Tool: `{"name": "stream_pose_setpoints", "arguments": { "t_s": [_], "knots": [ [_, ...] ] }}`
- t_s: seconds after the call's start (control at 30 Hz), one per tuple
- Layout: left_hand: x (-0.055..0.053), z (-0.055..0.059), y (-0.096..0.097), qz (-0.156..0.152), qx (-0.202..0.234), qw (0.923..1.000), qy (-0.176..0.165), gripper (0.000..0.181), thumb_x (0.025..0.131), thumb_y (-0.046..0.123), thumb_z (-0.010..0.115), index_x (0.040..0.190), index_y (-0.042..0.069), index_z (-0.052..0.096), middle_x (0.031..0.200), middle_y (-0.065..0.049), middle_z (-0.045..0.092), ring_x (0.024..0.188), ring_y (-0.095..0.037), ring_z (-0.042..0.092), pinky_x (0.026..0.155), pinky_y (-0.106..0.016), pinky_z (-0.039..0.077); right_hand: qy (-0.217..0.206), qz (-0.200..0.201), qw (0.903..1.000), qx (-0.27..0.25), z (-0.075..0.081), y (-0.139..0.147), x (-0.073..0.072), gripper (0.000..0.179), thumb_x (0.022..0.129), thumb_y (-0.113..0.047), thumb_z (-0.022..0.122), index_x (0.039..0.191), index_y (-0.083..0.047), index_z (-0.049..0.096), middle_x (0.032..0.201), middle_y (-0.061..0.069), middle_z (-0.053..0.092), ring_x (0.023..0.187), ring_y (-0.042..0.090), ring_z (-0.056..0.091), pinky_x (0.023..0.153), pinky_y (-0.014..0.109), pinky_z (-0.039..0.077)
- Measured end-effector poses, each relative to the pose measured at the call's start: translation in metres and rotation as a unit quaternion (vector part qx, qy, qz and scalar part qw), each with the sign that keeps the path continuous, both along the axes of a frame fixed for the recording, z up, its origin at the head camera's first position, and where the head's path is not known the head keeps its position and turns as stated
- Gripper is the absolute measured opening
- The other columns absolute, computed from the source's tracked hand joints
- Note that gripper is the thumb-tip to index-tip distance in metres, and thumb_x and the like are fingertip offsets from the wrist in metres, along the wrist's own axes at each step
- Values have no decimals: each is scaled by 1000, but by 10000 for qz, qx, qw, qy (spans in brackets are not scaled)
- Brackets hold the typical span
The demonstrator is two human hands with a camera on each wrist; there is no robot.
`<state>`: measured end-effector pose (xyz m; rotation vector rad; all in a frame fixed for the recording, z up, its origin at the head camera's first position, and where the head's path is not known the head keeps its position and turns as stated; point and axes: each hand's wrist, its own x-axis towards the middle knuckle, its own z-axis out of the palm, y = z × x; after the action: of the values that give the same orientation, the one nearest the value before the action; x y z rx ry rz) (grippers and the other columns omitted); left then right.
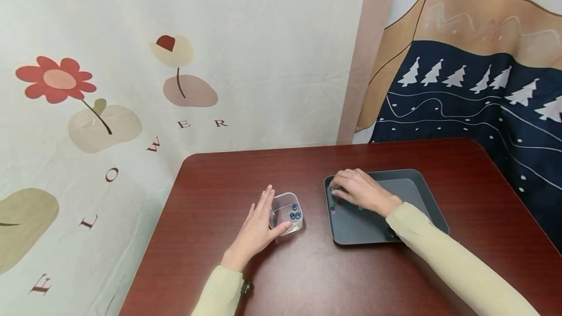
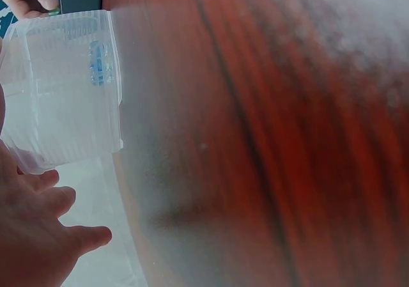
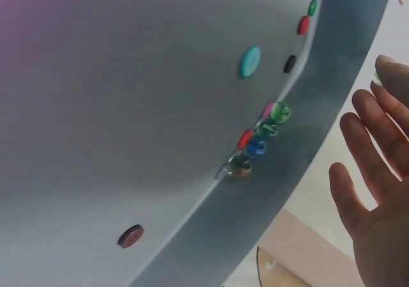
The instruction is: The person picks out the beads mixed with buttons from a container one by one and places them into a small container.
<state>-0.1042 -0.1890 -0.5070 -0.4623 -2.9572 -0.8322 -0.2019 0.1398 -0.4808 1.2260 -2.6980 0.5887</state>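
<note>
My left hand (image 1: 256,223) rests against the left side of a clear plastic box (image 1: 281,205), fingers straight and thumb along its near edge. Several blue glass marbles (image 1: 294,215) lie inside the box. Over the left end of a grey tray (image 1: 391,221), my right hand (image 1: 362,191) pinches a small green marble (image 2: 55,11) between thumb and forefinger, mostly covered by the fingertips. Along the tray's wall, the right wrist view has green marbles (image 3: 280,112), a blue marble (image 3: 256,146) and a clear brownish marble (image 3: 240,165).
Flat buttons lie in the tray too: a teal button (image 3: 250,61), a red button (image 3: 303,25), a brown button (image 3: 131,236) and others by the wall. Box and tray stand apart on a dark red wooden table (image 1: 307,277). Printed curtains (image 1: 272,62) hang behind it.
</note>
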Motion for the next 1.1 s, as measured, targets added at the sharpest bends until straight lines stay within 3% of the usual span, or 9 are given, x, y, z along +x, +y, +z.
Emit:
{"name": "stream_pose_setpoints", "arguments": {
  "t_s": [0.67, 1.1],
  "knots": [
    [-1, -1, 2, -10, -17, 10000, 9, 100, 93, 56, 71, 162, 0, 26, 172, -11, 19, 156, -36, 21, 120, -65, 23, 382, 109, 9984, -404, 25, -2, 12, 22, 91, -20, 82, 111, -12, 75, 108, -1, 72, 101, 19, 66, 91, 45, 53],
    [-2, -2, 1, -33, 13, 9999, 101, 100, 93, 54, 71, 163, 1, 24, 172, -12, 20, 156, -38, 22, 120, -66, 24, 591, -72, 9936, -958, 44, -14, 30, 24, 91, -22, 82, 112, -13, 76, 111, -1, 72, 105, 18, 66, 94, 42, 53]
  ]
}}
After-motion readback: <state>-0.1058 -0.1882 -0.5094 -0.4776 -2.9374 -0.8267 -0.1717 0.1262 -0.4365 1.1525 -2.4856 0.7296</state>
